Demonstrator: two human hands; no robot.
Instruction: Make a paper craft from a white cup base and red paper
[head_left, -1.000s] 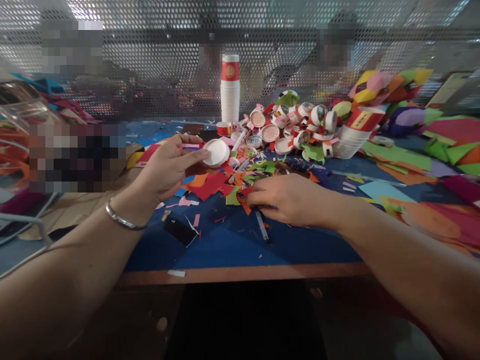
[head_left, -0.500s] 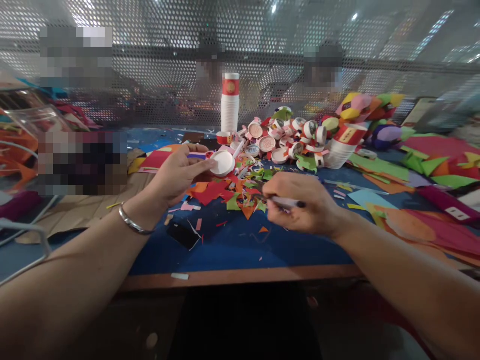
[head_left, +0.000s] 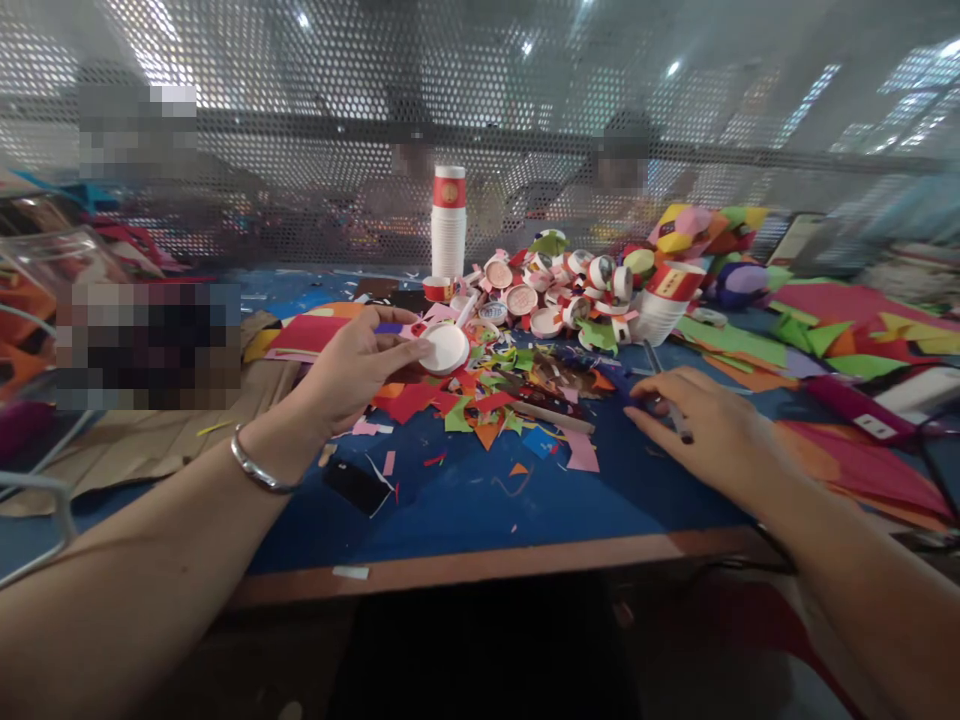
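My left hand pinches a cut paper-cup bottom between thumb and fingers, its round white face turned towards me. A narrow pale strip sticks up at its far edge. My right hand is apart from it, low over the right side of the table. A slim pen with a dark end lies in its bent fingers. Just beyond the fingertips is a blurred dark blue item that I cannot make out. Coloured paper scraps lie in a heap between my hands.
Behind the scraps is a pile of cut cup bottoms. A tall cup stack stands behind it, a tilted cup stack to its right. Coloured sheets lie right, cardboard left. People are behind the perforated screen.
My right hand has moved right with the pen, away from the scraps, and its fingers have loosened somewhat. My left hand keeps hold of the cup bottom. The view has shifted slightly.
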